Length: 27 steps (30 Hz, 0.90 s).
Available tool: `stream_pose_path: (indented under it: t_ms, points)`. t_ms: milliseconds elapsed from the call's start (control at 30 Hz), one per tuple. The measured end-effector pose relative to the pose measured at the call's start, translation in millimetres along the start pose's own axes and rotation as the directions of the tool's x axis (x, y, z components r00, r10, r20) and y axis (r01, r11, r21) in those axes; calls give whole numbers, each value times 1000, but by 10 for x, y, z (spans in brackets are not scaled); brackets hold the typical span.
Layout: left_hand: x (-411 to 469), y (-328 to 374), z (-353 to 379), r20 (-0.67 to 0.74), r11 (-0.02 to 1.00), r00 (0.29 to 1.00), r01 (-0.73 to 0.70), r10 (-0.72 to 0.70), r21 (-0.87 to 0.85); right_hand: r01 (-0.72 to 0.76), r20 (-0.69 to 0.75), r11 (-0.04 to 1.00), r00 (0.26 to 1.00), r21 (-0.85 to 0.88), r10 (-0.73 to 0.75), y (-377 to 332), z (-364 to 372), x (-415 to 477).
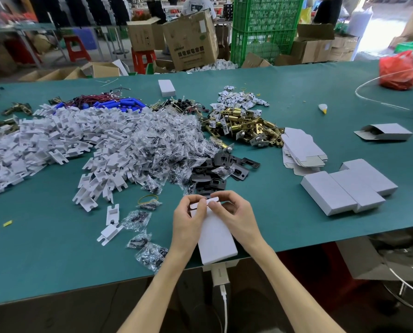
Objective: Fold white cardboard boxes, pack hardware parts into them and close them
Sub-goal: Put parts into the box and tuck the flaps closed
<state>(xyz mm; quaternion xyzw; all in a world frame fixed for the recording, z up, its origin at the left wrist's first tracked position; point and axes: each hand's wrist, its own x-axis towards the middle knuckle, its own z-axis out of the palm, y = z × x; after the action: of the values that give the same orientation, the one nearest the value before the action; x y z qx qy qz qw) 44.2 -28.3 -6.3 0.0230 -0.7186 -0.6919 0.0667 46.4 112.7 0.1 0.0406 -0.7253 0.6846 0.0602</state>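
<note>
Fingers of the left hand [188,222] and the right hand [239,217] cover the far end of the white cardboard box [216,239], so how its flap sits cannot be told; its inside is hidden. The heap of white plastic pieces [44,145] runs off the left edge. The small clear bags [150,255] hold dark bits too small to name. The red plastic bag [399,70] is cut by the right edge. The open box [385,132] is dark inside. Print on the brown carton [191,42] is blurred.
</note>
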Motion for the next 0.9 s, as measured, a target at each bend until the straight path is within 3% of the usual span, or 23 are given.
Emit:
stream_pose_path:
  t_ms: [533, 900]
  points:
    - [38, 122, -112, 137, 992, 984, 119, -112, -41, -3, -22, 1000, 1000, 1, 3, -1, -28, 5]
    - [53, 89, -94, 93, 997, 993, 80, -77, -21, -25, 31, 998, 999, 53, 23, -55, -41, -6]
